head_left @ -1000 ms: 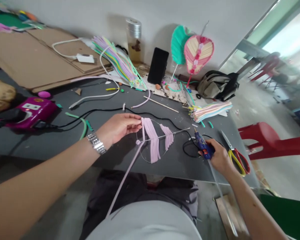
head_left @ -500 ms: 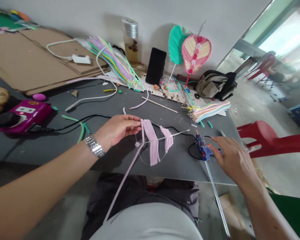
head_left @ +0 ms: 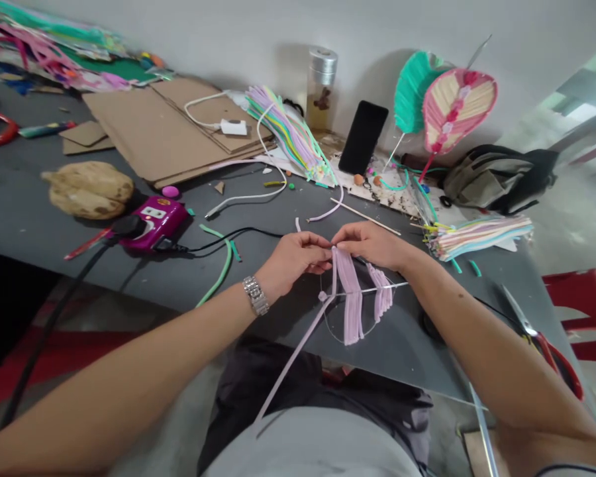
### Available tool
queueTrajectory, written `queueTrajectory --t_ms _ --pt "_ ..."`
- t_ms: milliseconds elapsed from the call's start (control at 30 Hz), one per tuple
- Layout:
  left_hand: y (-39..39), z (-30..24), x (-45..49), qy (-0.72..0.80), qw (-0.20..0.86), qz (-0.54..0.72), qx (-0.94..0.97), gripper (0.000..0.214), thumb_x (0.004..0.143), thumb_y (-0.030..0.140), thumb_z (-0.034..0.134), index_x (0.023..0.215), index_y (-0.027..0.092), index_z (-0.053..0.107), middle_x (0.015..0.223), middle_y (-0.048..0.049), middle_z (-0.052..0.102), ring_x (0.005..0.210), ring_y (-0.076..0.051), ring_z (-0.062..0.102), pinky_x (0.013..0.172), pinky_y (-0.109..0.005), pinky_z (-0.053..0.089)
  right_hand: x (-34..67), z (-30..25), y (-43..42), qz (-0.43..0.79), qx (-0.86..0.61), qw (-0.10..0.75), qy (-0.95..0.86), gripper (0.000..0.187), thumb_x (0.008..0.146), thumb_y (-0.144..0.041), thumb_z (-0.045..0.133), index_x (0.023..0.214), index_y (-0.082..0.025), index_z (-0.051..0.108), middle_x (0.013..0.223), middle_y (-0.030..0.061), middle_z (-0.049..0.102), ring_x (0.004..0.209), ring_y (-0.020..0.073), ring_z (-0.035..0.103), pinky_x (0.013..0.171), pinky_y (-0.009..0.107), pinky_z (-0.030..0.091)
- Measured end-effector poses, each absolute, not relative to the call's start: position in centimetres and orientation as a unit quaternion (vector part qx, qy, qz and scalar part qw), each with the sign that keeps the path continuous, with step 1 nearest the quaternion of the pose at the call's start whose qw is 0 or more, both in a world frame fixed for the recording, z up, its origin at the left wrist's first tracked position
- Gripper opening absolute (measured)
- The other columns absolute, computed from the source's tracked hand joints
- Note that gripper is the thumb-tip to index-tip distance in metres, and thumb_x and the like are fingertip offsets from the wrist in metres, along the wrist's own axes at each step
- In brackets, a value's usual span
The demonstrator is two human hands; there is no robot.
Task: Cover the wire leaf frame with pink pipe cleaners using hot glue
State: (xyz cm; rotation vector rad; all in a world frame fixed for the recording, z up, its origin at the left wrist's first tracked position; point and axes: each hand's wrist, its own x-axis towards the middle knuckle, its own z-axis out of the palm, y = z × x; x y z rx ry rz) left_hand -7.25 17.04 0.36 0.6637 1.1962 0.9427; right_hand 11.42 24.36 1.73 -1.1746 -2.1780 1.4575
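Observation:
My left hand (head_left: pixel 298 262), a silver watch (head_left: pixel 255 295) on its wrist, pinches the top of a pale pink pipe cleaner (head_left: pixel 334 271). My right hand (head_left: pixel 372 245) is closed at the same spot, fingertips meeting the left ones on that pipe cleaner. Below them hangs a thin wire leaf-shaped frame (head_left: pixel 328 322), partly covered by rows of pink pipe cleaners (head_left: pixel 348 285) folded over a central metal stem (head_left: pixel 397 285). The strip's long loose end (head_left: pixel 293 361) trails down toward my lap. The glue gun is hidden behind my right forearm; its clear glue stick (head_left: pixel 484 424) juts past the table edge.
Red-handled scissors (head_left: pixel 536 334) lie right of my right forearm. A purple power socket (head_left: pixel 156 222) with a black cord stands at left. Behind are cardboard sheets (head_left: pixel 144 132), pipe cleaner bundles (head_left: pixel 288 132), a bottle (head_left: pixel 322 89), a phone (head_left: pixel 363 138) and finished fans (head_left: pixel 459 109).
My right hand has left the glue gun and come over to the frame's top edge beside my left hand. The left hand keeps its pinch. The view has swung left.

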Motion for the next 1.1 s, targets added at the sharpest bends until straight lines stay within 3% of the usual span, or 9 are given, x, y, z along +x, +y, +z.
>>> queueTrajectory --t_ms 100,200,400,600,767,1100 --pt "17.2 0.4 -7.2 0.536 0.677 0.41 0.294 0.018 0.074 0.003 0.079 0.084 0.012 0.067 0.064 -0.0012 0.07 0.057 -0.012 0.068 0.058 -0.022 0.054 11.7 1.7 24.4 0.572 -0.411 0.119 -0.7 0.016 0.072 -0.031 0.074 0.078 -0.016 0.072 0.064 -0.0021 0.065 0.058 0.0113 0.052 0.056 0.025 0.039" --pt "17.3 0.4 -7.1 0.54 0.676 0.396 0.306 0.013 0.074 0.005 0.079 0.081 0.011 0.07 0.064 -0.0021 0.069 0.057 -0.011 0.066 0.058 -0.023 0.052 11.7 1.3 24.0 0.561 -0.437 0.157 -0.685 0.018 0.069 -0.033 0.076 0.075 -0.016 0.07 0.061 -0.0025 0.063 0.056 0.0111 0.051 0.056 0.026 0.038" --pt "17.4 0.3 -6.4 0.545 0.67 0.396 0.311 0.015 0.072 0.006 0.082 0.075 0.012 0.068 0.063 -0.0008 0.067 0.055 -0.01 0.064 0.055 -0.021 0.05 11.8 0.3 23.4 0.529 -0.443 0.225 -0.688 0.023 0.071 -0.038 0.077 0.077 -0.017 0.07 0.069 -0.0003 0.067 0.063 0.0122 0.054 0.06 0.027 0.042" --pt "17.5 0.5 -5.5 0.56 0.662 0.385 0.314 0.013 0.076 0.003 0.075 0.074 0.013 0.066 0.059 0.0007 0.065 0.051 -0.009 0.062 0.051 -0.02 0.046 12.5 0.0 23.1 0.533 -0.411 0.274 -0.687 0.02 0.073 -0.032 0.076 0.084 -0.018 0.066 0.074 -0.0015 0.068 0.068 0.0126 0.058 0.066 0.027 0.045" --pt "17.6 0.4 -5.2 0.55 0.666 0.388 0.32 0.015 0.073 0.004 0.076 0.074 0.014 0.064 0.059 0.0005 0.065 0.051 -0.01 0.062 0.052 -0.02 0.047 12.5 -0.4 22.7 0.525 -0.379 0.291 -0.704 0.011 0.08 -0.028 0.069 0.086 -0.019 0.065 0.069 -0.0037 0.063 0.065 0.0115 0.054 0.062 0.026 0.04" --pt "17.7 0.9 -4.8 0.57 0.662 0.381 0.303 0.019 0.077 0.0 0.069 0.069 0.015 0.06 0.054 0.0015 0.061 0.049 -0.01 0.061 0.052 -0.021 0.046 12.1 -0.6 22.3 0.471 -0.362 0.306 -0.744 0.006 0.084 -0.021 0.06 0.083 -0.02 0.066 0.075 -0.0015 0.066 0.073 0.0139 0.059 0.071 0.028 0.045"
